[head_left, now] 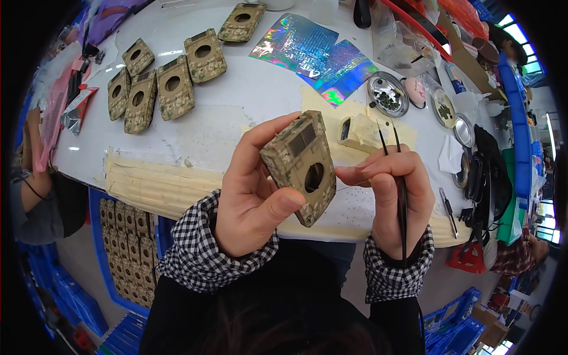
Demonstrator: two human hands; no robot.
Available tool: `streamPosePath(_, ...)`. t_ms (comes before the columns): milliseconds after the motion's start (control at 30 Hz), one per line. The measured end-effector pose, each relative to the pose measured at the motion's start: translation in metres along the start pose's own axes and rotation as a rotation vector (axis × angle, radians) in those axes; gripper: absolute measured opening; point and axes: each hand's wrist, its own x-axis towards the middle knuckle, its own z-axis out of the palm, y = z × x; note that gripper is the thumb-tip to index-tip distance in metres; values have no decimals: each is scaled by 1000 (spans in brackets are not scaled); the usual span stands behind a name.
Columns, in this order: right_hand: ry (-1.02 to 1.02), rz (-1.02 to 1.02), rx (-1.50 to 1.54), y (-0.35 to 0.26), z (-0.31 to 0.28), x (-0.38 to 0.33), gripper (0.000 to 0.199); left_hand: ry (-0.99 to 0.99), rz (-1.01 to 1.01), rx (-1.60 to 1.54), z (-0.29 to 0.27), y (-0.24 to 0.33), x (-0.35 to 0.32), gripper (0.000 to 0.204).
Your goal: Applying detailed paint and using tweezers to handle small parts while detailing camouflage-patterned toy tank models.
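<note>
My left hand [245,204] is closed around a toy tank hull [305,157] in pixelated tan-and-green camouflage. The hull is tilted, with its round hole and a dark rectangular panel facing up. Black tweezers [403,216] lie in my right hand [414,177], tips spread and pointing away from me, with the rear end near the wrist. The right index fingertip is close beside the hull's right edge; whether it touches cannot be made out. Several similar camouflage hulls [173,89] stand at the far left of the table.
Holographic bags [296,47] lie at the back. A round metal dish [372,97] holds small dark green parts. A taped block [361,133] sits beyond my right hand, and a pen-like knife [448,213] lies rightward. More hulls fill a blue crate [109,275] below left. Another person's arm [35,189] shows left.
</note>
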Motion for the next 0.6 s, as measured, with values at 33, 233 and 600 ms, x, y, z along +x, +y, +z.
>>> streamPosePath(33,1,6,7,0,1,0,8,-2,-5,3,0,0,0,83)
streamPosePath(233,11,13,-14,-1,2,0,7,-7,-4,6,0,1,0,83)
streamPosePath(600,21,6,-59,-2,2,1,6,-38,2,-144,-2,-2,-1,75)
